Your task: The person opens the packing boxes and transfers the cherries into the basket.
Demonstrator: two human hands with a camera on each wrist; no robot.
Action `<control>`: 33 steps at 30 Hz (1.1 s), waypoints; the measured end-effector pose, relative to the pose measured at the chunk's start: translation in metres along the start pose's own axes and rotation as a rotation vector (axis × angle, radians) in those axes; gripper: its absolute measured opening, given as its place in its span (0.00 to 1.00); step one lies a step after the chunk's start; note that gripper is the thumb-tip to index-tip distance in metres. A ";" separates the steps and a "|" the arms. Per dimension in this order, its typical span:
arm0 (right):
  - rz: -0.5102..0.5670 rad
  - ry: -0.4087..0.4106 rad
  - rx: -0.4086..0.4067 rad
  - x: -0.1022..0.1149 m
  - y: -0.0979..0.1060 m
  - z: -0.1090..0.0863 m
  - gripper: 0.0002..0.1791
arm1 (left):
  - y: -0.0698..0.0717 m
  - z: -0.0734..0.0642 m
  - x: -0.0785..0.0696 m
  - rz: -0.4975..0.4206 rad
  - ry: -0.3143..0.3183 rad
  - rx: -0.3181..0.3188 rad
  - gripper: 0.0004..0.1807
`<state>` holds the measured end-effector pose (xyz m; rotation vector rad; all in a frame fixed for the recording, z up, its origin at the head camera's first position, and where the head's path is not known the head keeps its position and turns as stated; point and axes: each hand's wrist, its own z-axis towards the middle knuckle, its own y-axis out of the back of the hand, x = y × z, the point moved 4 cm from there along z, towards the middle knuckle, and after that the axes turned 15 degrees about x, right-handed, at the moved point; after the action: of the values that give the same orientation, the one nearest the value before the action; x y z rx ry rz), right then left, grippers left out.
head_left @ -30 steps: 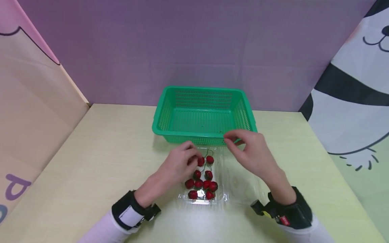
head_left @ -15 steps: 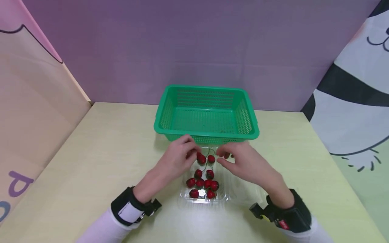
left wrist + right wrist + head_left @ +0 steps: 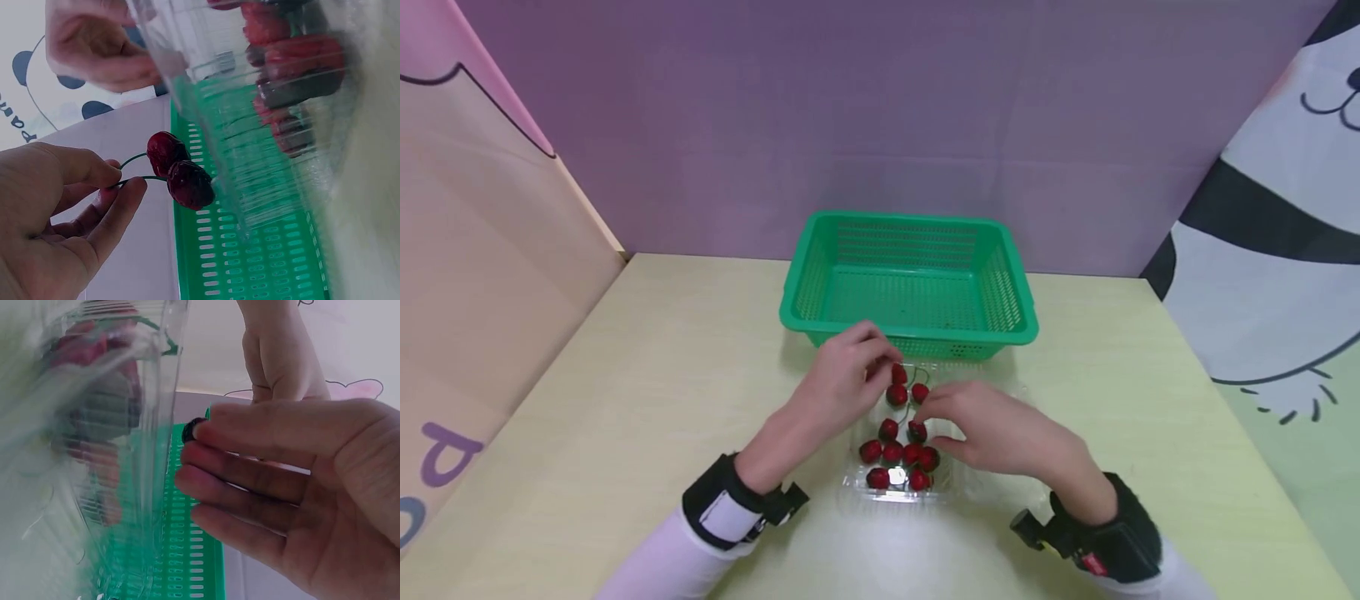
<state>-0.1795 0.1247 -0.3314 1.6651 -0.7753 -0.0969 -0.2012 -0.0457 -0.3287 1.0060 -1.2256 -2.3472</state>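
My left hand (image 3: 846, 379) pinches two thin green stems between thumb and fingers. From them hang two dark red cherries (image 3: 178, 170), seen close in the left wrist view beside the wall of a clear plastic box (image 3: 887, 497). Several more cherries (image 3: 892, 452) lie in that box in loose rows. My right hand (image 3: 992, 429) hovers over the box's right side, fingertips close to a cherry in the middle row. Its fingers (image 3: 231, 494) are extended and slightly bent, with nothing gripped. In the right wrist view a dark cherry (image 3: 192, 429) shows partly behind the fingertips.
A green plastic basket (image 3: 910, 335) stands just behind the box, its slotted floor visible. The box's clear lid (image 3: 1000, 487) lies folded out to the right, under my right hand. A purple wall cloth (image 3: 880, 125) rises behind the pale table (image 3: 700, 333).
My right hand has come left and down from beside the basket's front rim to over the cherries. My left hand has risen slightly, keeping its pinch on the stems.
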 end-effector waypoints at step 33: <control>-0.121 -0.110 0.193 0.012 -0.022 0.011 0.17 | 0.022 0.013 0.015 -0.134 0.038 -0.298 0.05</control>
<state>-0.1655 0.1101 -0.3500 1.9026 -0.7855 -0.2054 -0.2221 -0.0593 -0.3126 1.0506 -0.7845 -2.5031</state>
